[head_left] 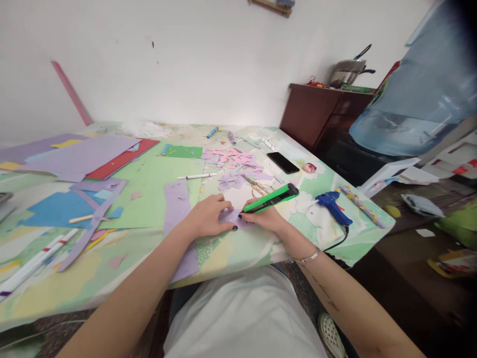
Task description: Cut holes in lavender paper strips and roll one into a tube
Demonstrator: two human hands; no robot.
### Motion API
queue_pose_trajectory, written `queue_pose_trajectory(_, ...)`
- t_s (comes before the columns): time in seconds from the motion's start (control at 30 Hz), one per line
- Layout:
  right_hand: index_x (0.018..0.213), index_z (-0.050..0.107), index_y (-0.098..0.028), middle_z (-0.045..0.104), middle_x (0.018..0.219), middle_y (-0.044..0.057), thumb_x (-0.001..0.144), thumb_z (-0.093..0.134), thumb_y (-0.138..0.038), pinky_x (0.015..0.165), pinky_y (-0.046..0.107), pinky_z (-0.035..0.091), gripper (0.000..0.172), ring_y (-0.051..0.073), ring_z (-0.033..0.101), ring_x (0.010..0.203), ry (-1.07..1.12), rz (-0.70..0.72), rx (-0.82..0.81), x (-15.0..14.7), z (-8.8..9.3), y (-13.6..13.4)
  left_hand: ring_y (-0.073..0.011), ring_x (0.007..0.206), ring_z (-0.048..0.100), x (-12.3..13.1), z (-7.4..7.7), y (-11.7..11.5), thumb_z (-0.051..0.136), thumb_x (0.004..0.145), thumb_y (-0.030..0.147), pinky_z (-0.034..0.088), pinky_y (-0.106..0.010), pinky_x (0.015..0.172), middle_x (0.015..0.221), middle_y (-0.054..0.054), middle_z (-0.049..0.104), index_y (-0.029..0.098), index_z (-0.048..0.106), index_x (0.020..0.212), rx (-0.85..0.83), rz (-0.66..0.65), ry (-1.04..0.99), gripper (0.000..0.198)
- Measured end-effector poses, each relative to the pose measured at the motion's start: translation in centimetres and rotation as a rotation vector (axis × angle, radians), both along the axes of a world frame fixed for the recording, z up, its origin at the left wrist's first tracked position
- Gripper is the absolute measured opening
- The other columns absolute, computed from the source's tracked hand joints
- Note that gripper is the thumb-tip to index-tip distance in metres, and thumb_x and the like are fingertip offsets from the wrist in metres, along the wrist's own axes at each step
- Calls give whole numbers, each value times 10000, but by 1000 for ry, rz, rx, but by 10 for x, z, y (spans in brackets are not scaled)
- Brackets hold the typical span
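- Your right hand [263,217] grips the green cutter [270,199], its tip at the small purple paper [229,217].
- Your left hand [210,216] is curved but not closed, fingers on this same paper.
- The paper lies on the surface [233,256] between both hands; scissors [256,185] are just beyond.

Two hands [209,216] [265,217], one cutter [271,199], one glue gun [334,206], one phone [283,162], one pair of scissors [255,184]

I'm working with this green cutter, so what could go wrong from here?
If the right hand slips, the green cutter might nick the left hand close by. Pressing hard could score the tablecloth under the purple paper piece. The cord of the blue glue gun runs near the right wrist and may snag.
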State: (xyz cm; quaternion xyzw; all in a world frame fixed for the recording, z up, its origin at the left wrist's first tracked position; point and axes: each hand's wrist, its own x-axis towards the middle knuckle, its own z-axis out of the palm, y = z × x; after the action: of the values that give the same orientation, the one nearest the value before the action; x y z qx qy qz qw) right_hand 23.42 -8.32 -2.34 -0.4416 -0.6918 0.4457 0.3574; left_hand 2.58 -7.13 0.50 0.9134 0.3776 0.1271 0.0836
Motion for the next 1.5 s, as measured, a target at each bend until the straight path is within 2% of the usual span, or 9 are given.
queue_pose_trajectory(0.07, 650, 573, -154, 522, 533, -27, 695, 649, -257, 458, 203, 355, 135, 92, 455, 496, -6, 8, 26, 0, 0, -1, -248, 929, 510, 1, 1, -2, 629, 687, 461, 411, -351, 781, 1014, -88, 552, 201, 580, 978, 58, -5, -12, 393)
queue_pose_trajectory(0.13, 658, 583, -155, 536, 555, -24, 696, 648, -256, 480, 208, 367, 127, 96, 463, 514, -14, 5, 55, 0, 0, -1, -254, 936, 501, 1, 4, -4, 631, 680, 455, 408, -359, 794, 994, -87, 554, 199, 567, 949, 78, -13, -4, 377)
queue_pose_trajectory(0.27, 681, 607, -153, 559, 591, -15, 700, 651, -262, 516, 221, 388, 119, 105, 486, 540, -39, 8, 77, 1, -1, 1, -214, 790, 544, 1, 8, -7, 573, 725, 467, 390, -301, 648, 819, -37, 587, 212, 546, 871, 53, 10, 46, 295)
queue_pose_trajectory(0.4, 678, 602, -148, 572, 605, -7, 695, 665, -261, 539, 225, 412, 130, 109, 511, 564, -21, 14, 61, 1, 1, 1, -188, 682, 560, 1, 9, -8, 574, 722, 454, 348, -279, 577, 742, -6, 602, 223, 548, 930, 34, 36, 90, 312)
queue_pose_trajectory(0.57, 661, 561, -147, 543, 504, -27, 719, 653, -323, 421, 204, 378, 206, 80, 468, 424, 11, 56, -55, 2, 1, 2, -179, 784, 575, 1, 7, -7, 538, 766, 376, 388, -264, 643, 845, -11, 595, 290, 604, 1053, -1, -58, 52, 307)
queue_pose_trajectory(0.67, 666, 550, -147, 546, 494, -28, 707, 667, -357, 415, 199, 407, 244, 86, 498, 430, 76, 82, -106, 3, -1, 3, -174, 793, 574, 1, 5, -5, 519, 791, 379, 400, -264, 668, 850, -13, 584, 322, 636, 1061, -31, -93, 47, 300)
queue_pose_trajectory(0.97, 667, 551, -146, 551, 499, -33, 706, 674, -337, 434, 194, 431, 230, 83, 516, 447, 132, 115, -123, 5, 0, 4, -187, 796, 572, 0, -2, 0, 544, 783, 405, 419, -277, 692, 824, -25, 599, 321, 654, 1070, -40, -82, 39, 319)
queue_pose_trajectory(1.5, 663, 549, -140, 555, 495, -28, 705, 680, -332, 417, 192, 436, 236, 90, 531, 445, 146, 114, -124, 5, -1, 4, -189, 775, 558, 0, -2, 2, 544, 784, 432, 389, -272, 665, 747, -11, 578, 358, 645, 1077, -61, -81, 58, 318)
